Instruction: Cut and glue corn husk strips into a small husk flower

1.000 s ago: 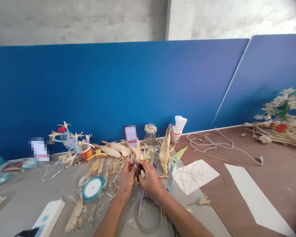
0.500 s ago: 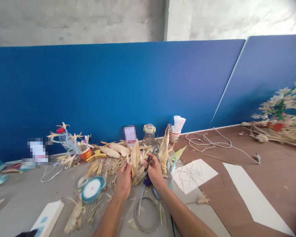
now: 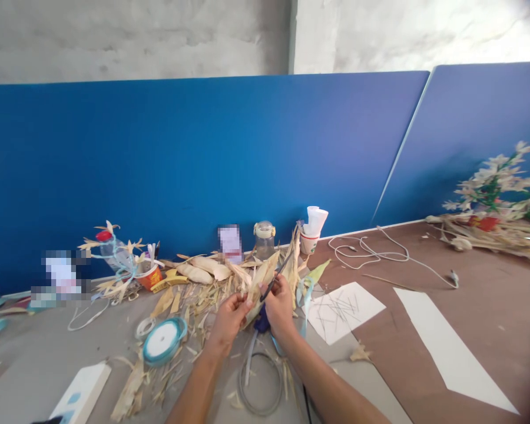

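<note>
A dried corn husk (image 3: 262, 274) slants up and to the right above the littered table, its lower end pinched in my left hand (image 3: 228, 323). My right hand (image 3: 280, 307) is closed on dark scissors (image 3: 272, 285), whose blades point up and away along the husk's right edge. Whether the blades touch the husk I cannot tell. Under my right hand lies something dark purple (image 3: 262, 321), partly covered. Cut husk scraps (image 3: 202, 299) are scattered left of my hands, and more standing husks (image 3: 296, 250) rise just behind the right one.
A blue ribbon spool (image 3: 162, 341) lies to the left. A grey coil (image 3: 281, 386) rests between my forearms. On the right are white paper with thin wires (image 3: 322, 327), a paper strip (image 3: 450, 353) and a white cable (image 3: 393, 257). A lidded jar (image 3: 264, 242) stands by the blue partition (image 3: 203, 159).
The husk has tipped from nearly upright to a rightward slant, and my left hand has turned with it. The scissors stay in my right hand. The whole view has shifted slightly.
</note>
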`<action>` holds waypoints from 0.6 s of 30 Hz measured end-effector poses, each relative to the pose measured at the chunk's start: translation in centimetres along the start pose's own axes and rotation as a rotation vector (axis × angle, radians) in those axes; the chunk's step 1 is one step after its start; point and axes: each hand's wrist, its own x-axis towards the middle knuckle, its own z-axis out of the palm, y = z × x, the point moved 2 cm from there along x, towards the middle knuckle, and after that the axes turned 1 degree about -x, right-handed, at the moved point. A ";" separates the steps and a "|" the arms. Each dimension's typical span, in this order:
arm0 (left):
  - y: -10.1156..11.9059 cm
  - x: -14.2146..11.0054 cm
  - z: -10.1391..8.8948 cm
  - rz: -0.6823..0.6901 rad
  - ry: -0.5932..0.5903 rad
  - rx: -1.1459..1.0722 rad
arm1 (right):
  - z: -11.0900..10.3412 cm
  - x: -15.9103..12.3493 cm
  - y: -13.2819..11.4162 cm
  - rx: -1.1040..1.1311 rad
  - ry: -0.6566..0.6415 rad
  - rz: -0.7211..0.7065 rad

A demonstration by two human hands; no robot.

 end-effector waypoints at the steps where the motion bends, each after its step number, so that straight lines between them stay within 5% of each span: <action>1: 0.0 0.0 0.1 -0.011 -0.011 -0.004 | 0.0 0.0 0.0 0.000 0.004 -0.003; 9: 0.3 0.1 -0.4 0.025 0.125 -0.434 | 0.7 -0.4 0.0 0.124 -0.067 0.054; 18: 0.2 0.1 0.3 0.073 0.110 -0.533 | 0.9 -0.8 0.2 0.152 -0.061 0.078</action>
